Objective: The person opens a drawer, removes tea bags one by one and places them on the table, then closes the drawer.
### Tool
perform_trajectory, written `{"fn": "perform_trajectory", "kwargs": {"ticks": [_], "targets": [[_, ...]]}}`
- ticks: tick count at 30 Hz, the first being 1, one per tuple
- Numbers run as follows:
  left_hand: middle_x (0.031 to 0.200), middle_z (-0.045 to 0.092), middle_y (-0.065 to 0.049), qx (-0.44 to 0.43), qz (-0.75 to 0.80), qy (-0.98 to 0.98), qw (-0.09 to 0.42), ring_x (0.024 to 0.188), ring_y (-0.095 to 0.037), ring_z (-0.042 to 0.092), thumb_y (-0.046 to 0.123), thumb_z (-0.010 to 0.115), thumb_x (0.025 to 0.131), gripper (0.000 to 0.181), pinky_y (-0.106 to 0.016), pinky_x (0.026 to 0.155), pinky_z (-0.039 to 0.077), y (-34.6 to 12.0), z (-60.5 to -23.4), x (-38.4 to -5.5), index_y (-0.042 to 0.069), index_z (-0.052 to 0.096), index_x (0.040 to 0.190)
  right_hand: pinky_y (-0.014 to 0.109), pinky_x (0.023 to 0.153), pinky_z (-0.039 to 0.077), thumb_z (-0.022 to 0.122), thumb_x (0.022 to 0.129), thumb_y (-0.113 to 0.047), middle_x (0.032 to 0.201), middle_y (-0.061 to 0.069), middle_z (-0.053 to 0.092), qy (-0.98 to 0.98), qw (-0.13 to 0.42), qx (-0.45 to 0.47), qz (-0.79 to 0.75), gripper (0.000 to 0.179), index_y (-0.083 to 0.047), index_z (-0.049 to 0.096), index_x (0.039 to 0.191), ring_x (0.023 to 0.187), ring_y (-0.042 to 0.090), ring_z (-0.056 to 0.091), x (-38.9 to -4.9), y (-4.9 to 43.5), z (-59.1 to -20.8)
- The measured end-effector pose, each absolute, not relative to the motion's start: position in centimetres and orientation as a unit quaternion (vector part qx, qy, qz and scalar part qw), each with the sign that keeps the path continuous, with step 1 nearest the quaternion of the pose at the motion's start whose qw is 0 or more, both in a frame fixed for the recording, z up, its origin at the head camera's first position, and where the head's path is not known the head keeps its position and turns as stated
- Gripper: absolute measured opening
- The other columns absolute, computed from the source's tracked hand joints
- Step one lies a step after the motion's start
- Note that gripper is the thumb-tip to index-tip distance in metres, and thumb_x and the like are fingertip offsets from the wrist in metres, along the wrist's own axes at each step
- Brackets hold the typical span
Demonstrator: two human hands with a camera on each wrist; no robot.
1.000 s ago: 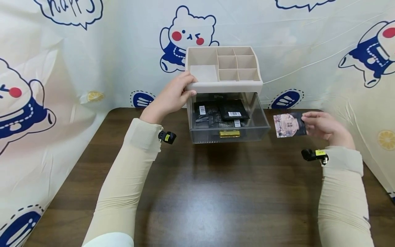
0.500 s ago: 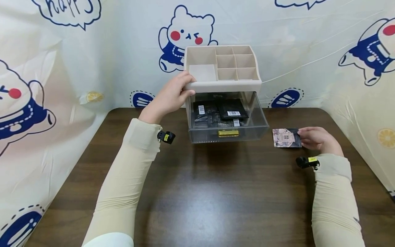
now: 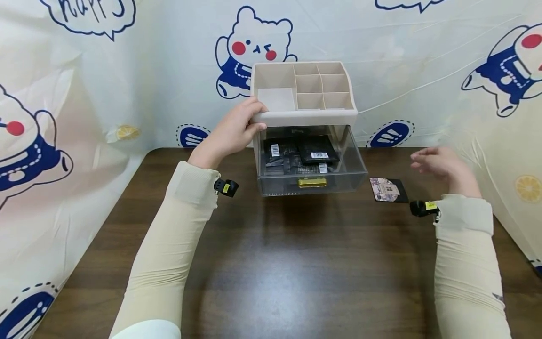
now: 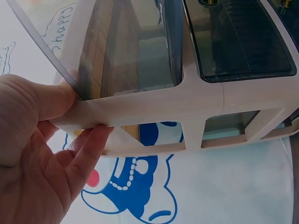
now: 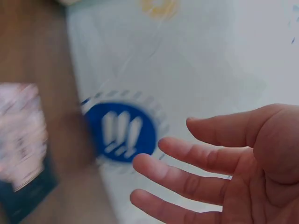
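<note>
My left hand (image 3: 228, 132) grips the left front corner of a white desktop organizer (image 3: 309, 118). In the left wrist view, thumb and fingers of that hand (image 4: 35, 149) pinch the white frame beside a clear panel. Below the organizer's top, a transparent drawer (image 3: 279, 185) with a gold handle is pulled out, and several black packets (image 3: 317, 147) with barcode labels lie inside. To its right, a flat floral-and-dark packet (image 3: 387, 189) lies on the table. My right hand (image 3: 446, 167) hovers behind and right of this packet, apart from it, fingers extended and holding nothing (image 5: 233, 177).
Small divided compartments (image 3: 323, 84) form the organizer's top. The brown wooden table (image 3: 275, 263) extends toward me. A printed cloth (image 3: 169, 56) with cartoon bears hangs behind and along both sides.
My right hand lowered the floral packet to the table, let go of it and moved up and away. The left hand keeps its grip on the organizer.
</note>
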State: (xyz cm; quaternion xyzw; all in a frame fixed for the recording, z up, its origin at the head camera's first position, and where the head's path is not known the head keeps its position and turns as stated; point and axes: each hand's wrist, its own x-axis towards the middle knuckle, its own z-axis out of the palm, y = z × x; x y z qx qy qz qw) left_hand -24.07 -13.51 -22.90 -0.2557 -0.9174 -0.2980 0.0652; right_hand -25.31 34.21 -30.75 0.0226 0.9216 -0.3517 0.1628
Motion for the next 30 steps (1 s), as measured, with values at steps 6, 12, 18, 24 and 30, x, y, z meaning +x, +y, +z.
{"fn": "perform_trajectory", "kwargs": {"ticks": [6,12,18,24,30], "targets": [[0.126,0.055,-0.015,-0.262,-0.295,-0.916,0.066,0.111,-0.03,0.052,0.009,0.057,0.099,0.021,-0.046,0.105,0.046,-13.3,-23.1,-24.2,-0.001,0.059,0.117,0.041,0.09,0.046,0.042,0.106,-0.038,0.093,-0.011,0.073,0.936,0.128,-0.047,-0.326,0.061,0.012,0.037,0.14,0.079,-0.007,0.059,-25.7,31.3,-25.9],[0.124,0.055,-0.015,-0.265,-0.303,-0.913,0.069,0.111,-0.03,0.05,0.007,0.058,0.098,0.021,-0.045,0.105,0.045,-13.4,-22.9,-24.2,-0.002,0.059,0.117,0.033,0.093,0.045,0.048,0.102,-0.044,0.087,-0.027,0.065,0.925,0.116,-0.068,-0.357,0.062,0.002,0.042,0.144,0.082,-0.008,0.06,-26.0,27.7,-20.6],[0.125,0.055,-0.015,-0.257,-0.301,-0.916,0.071,0.111,-0.03,0.051,0.008,0.057,0.098,0.021,-0.045,0.105,0.045,-13.5,-22.8,-24.0,-0.002,0.059,0.117,0.019,0.086,0.048,0.054,0.099,-0.045,0.089,-0.021,0.07,0.926,0.09,-0.115,-0.347,0.045,-0.012,0.062,0.129,0.086,-0.001,0.066,-26.2,24.0,-16.3],[0.127,0.055,-0.014,-0.255,-0.295,-0.918,0.069,0.112,-0.029,0.052,0.009,0.057,0.099,0.022,-0.045,0.106,0.046,-13.5,-22.7,-24.0,-0.001,0.059,0.118,0.033,0.092,0.047,0.058,0.097,-0.046,0.095,-0.013,0.071,0.933,0.101,-0.162,-0.304,0.045,-0.011,0.064,0.125,0.091,0.004,0.066,-25.7,19.9,-14.3],[0.126,0.055,-0.014,-0.252,-0.292,-0.92,0.066,0.111,-0.029,0.051,0.01,0.057,0.099,0.022,-0.045,0.106,0.046,-13.5,-22.7,-24.0,0.0,0.059,0.118,0.04,0.096,0.048,0.056,0.1,-0.039,0.105,0.0,0.072,0.926,0.158,-0.236,-0.247,0.039,-0.009,0.066,0.123,0.098,0.013,0.067,-25.1,16.1,-13.7]]}}
